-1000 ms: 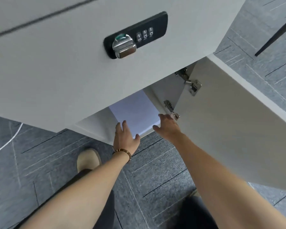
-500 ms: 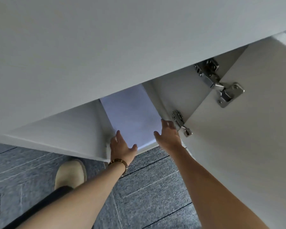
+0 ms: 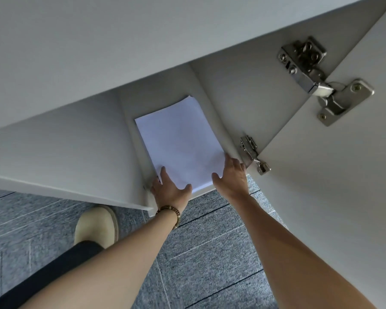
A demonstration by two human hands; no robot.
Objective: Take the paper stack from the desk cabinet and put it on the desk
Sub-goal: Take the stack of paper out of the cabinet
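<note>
The paper stack (image 3: 179,143) lies flat on the cabinet floor (image 3: 218,128), its near end at the front edge, close to the right wall. The left hand (image 3: 171,189) rests spread on the near left corner; the right hand (image 3: 231,173) cups the near right corner, fingers open. Neither has a firm hold yet. The top sheets look loose and could slide or fan out if only they are dragged. The lower hinge (image 3: 253,153) sits just beside the right hand and could catch a knuckle.

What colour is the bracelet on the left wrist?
Brown and gold-toned beads on the bracelet, seen in the head view, the only one.
</note>
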